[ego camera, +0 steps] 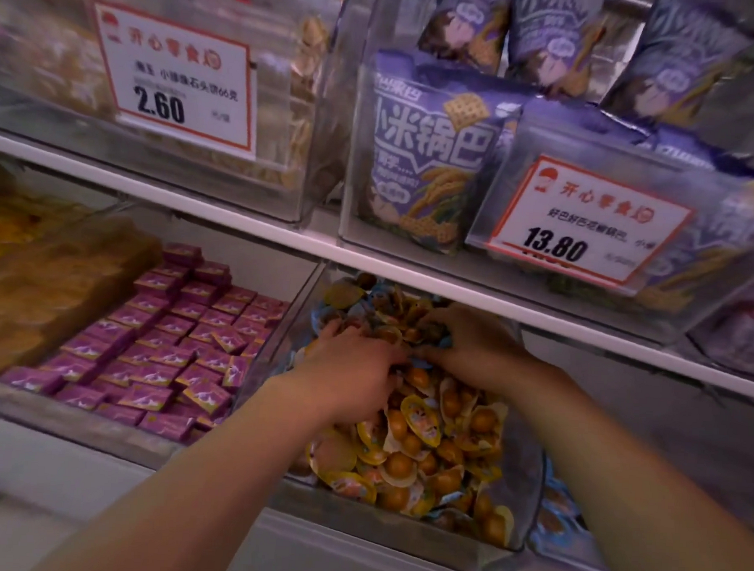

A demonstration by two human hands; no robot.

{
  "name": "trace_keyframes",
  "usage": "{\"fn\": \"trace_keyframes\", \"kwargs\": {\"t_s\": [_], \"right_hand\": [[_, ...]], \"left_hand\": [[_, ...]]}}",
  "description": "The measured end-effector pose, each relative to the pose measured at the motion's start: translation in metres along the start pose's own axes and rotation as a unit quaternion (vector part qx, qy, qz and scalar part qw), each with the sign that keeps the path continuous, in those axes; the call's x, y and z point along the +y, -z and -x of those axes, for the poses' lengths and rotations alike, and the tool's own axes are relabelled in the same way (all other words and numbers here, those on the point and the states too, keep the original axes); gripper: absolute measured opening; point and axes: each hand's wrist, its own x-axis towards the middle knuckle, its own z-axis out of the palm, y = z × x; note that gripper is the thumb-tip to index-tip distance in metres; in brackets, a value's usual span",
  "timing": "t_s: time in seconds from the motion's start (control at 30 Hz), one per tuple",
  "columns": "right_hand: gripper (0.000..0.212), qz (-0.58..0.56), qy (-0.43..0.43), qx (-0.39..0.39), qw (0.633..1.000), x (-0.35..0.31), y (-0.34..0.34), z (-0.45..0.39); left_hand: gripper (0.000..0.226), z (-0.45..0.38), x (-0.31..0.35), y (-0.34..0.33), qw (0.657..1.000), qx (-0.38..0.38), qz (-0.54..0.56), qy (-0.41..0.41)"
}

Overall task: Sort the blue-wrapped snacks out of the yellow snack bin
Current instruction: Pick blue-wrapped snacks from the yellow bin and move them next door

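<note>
A clear bin [525, 502] on the lower shelf is heaped with yellow-wrapped snacks [428, 445]. Blue-wrapped snacks [343, 309] lie mixed in at the back of the heap. Both hands are inside the bin, side by side in the middle of the pile. My left hand [353, 371] lies palm down with its fingers dug into the wrappers. My right hand [468, 347] has its fingers curled round a bunch of wrappers with blue edges showing under them [423, 363]. What my left fingers hold is hidden.
To the left stands a bin of purple packets [175, 344]. More blue-wrapped snacks [559, 517] lie in the neighbouring bin on the right. The white shelf edge [539, 315] hangs just above the hands, with purple snack bags [430, 157] and price tags [588, 222] over it.
</note>
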Motion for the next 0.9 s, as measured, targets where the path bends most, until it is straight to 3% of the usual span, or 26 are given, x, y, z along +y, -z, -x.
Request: {"fn": "trace_keyframes", "kwargs": {"t_s": [0.13, 0.27, 0.37, 0.43, 0.53, 0.6, 0.7, 0.77, 0.8, 0.83, 0.9], "right_hand": [[0.041, -0.036, -0.040, 0.015, 0.998, 0.007, -0.002, -0.002], [0.036, -0.091, -0.062, 0.014, 0.994, 0.011, -0.002, -0.004], [0.031, -0.201, -0.132, 0.010, 0.971, 0.010, 0.000, -0.002], [0.023, -0.366, -0.185, 0.006, 0.912, 0.005, 0.003, 0.005], [0.011, -0.569, -0.159, -0.040, 0.806, -0.008, 0.010, 0.018], [0.020, -0.643, -0.158, -0.045, 0.748, -0.015, 0.013, 0.026], [0.022, -0.668, -0.181, 0.002, 0.721, -0.027, 0.016, 0.040], [0.022, -0.689, -0.186, 0.037, 0.700, -0.031, 0.014, 0.048], [0.022, -0.680, -0.184, 0.056, 0.707, -0.031, 0.011, 0.051], [0.023, -0.638, -0.180, 0.084, 0.744, -0.029, 0.008, 0.054], [0.027, -0.477, -0.161, 0.140, 0.853, -0.028, 0.005, 0.058]], "left_hand": [[0.008, 0.003, 0.000, 0.004, 0.993, 0.095, 0.070, 0.011], [0.008, 0.005, -0.003, 0.004, 0.978, 0.156, 0.137, 0.037], [0.010, 0.005, -0.006, 0.004, 0.967, 0.204, 0.144, 0.051], [0.015, 0.004, -0.006, 0.002, 0.976, 0.196, 0.089, 0.036], [0.029, 0.003, 0.000, -0.001, 0.996, 0.089, -0.002, -0.003], [0.034, 0.001, 0.002, -0.002, 0.999, 0.024, -0.033, -0.014], [0.040, -0.001, 0.004, -0.001, 0.999, -0.028, -0.032, -0.017], [0.043, -0.002, 0.005, 0.001, 1.000, -0.021, -0.003, -0.012], [0.045, -0.003, 0.006, 0.001, 1.000, -0.005, 0.016, -0.007], [0.046, -0.003, 0.007, 0.002, 0.999, 0.013, 0.031, -0.005], [0.044, -0.003, 0.007, 0.003, 0.998, 0.047, 0.048, -0.004]]}}
